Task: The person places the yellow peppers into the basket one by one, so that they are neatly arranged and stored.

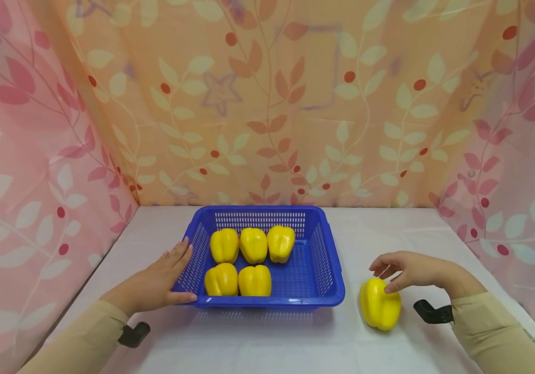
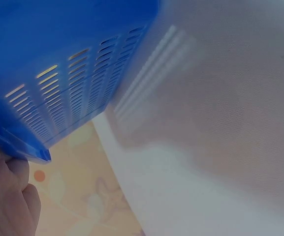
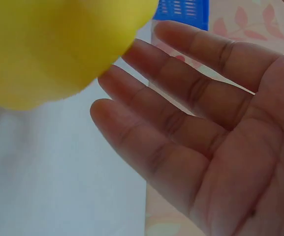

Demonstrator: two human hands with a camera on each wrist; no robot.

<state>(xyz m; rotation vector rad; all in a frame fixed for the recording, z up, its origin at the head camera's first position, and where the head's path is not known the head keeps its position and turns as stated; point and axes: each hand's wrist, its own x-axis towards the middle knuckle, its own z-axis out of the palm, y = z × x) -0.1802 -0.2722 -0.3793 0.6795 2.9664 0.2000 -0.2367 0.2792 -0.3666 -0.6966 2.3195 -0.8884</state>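
A blue plastic basket [image 1: 267,301] stands on the table with several yellow bell peppers [image 1: 253,245] in its left and middle part. My left hand [image 1: 161,278] rests on the basket's left rim, its fingers spread along the side; in the left wrist view the fingers [image 2: 18,172] lie at the rim. Right of the basket, a single yellow bell pepper [image 1: 380,304] sits on the table. Over its top reaches my right hand [image 1: 417,271], fingers loosely bent. In the right wrist view the fingers [image 3: 156,115] are extended beside the pepper [image 3: 58,49], not wrapped around it.
White cloth covers the table [image 1: 267,343]. Behind it hangs an orange leaf-patterned curtain [image 1: 267,104], with pink curtains [image 1: 24,156] at both sides. Each wrist carries a black strap mount [image 1: 433,312].
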